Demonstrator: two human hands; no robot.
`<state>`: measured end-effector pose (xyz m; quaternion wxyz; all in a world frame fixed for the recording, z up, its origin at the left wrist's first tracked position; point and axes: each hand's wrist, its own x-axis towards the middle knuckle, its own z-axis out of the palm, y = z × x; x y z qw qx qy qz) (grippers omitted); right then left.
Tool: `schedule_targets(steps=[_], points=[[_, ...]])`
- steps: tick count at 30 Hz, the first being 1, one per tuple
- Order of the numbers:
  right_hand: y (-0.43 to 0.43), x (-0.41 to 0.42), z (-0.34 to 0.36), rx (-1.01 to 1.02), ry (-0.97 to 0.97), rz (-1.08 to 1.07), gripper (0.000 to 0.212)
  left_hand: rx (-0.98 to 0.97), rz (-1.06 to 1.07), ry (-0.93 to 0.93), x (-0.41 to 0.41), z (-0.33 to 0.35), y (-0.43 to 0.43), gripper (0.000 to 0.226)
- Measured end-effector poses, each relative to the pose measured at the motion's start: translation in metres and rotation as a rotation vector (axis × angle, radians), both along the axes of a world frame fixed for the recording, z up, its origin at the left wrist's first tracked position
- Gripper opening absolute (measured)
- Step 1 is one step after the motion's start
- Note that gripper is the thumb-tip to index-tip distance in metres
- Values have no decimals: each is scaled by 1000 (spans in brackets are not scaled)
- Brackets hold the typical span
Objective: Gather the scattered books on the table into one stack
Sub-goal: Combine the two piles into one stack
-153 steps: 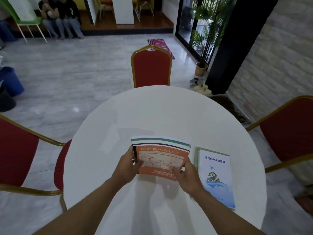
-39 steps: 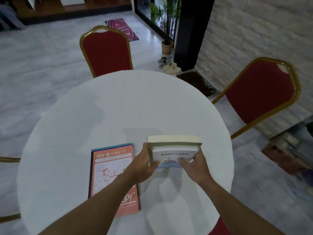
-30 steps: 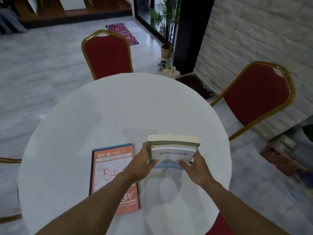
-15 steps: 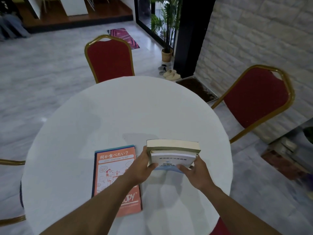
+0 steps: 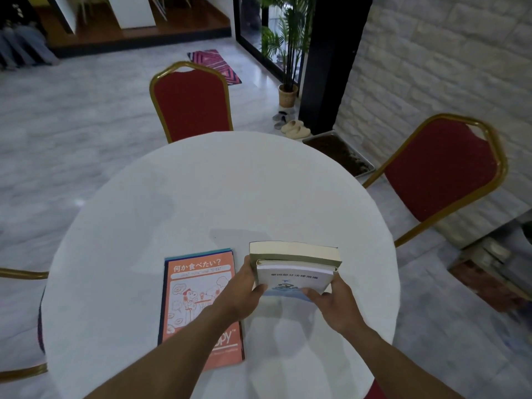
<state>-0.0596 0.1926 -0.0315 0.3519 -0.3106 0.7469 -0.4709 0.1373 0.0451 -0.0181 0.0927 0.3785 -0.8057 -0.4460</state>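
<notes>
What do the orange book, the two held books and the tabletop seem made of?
The orange book: thin paper softcover, matte print. The white-and-blue book: paper with a smooth card cover, perhaps coated. The olive book beneath it: thick cream page block shows, so paper. The table: even matte white; cloth or laminate, cannot tell.

You are in what looks like a banquet or reception hall: a round white worktop [image 5: 230, 197] ringed by red padded chairs [image 5: 191, 103] with gold frames. Around it spread a pale marble floor [image 5: 72, 125], a stone-block wall [image 5: 446, 53], a potted palm [image 5: 287, 95] by a glass door and slippers [image 5: 295, 129] beside it.
</notes>
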Motion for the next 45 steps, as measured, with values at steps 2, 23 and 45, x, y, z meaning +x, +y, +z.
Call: schedule_targets(steps=[2, 23, 45], points=[[1, 0, -2, 5, -8, -9, 50, -2, 10, -11, 0, -1, 2, 63], [0, -6, 1, 57, -25, -8, 49, 118, 93, 54, -4, 6, 0, 58], [9, -4, -19, 418, -162, -108, 26, 254, 57, -447, -32, -30, 6, 44]])
